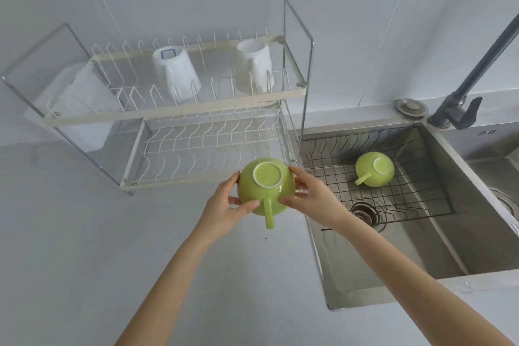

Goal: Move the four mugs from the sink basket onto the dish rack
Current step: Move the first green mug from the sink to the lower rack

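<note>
Both hands hold an upside-down green mug (pixel 265 187) over the counter, just in front of the dish rack's lower tier (pixel 196 146). My left hand (pixel 224 205) grips its left side, my right hand (pixel 311 194) its right side; the handle points toward me. A second green mug (pixel 375 168) lies upside down in the wire sink basket (pixel 407 194). Two white mugs (pixel 175 73) (pixel 254 67) stand inverted on the rack's upper tier (pixel 174 112).
The steel sink (pixel 393 261) lies at the right with a drain (pixel 363 212) under the basket and a grey faucet (pixel 463 104) behind. A translucent white container (pixel 75 109) sits at the rack's left end. Pale countertop (pixel 84 247) spreads before the rack.
</note>
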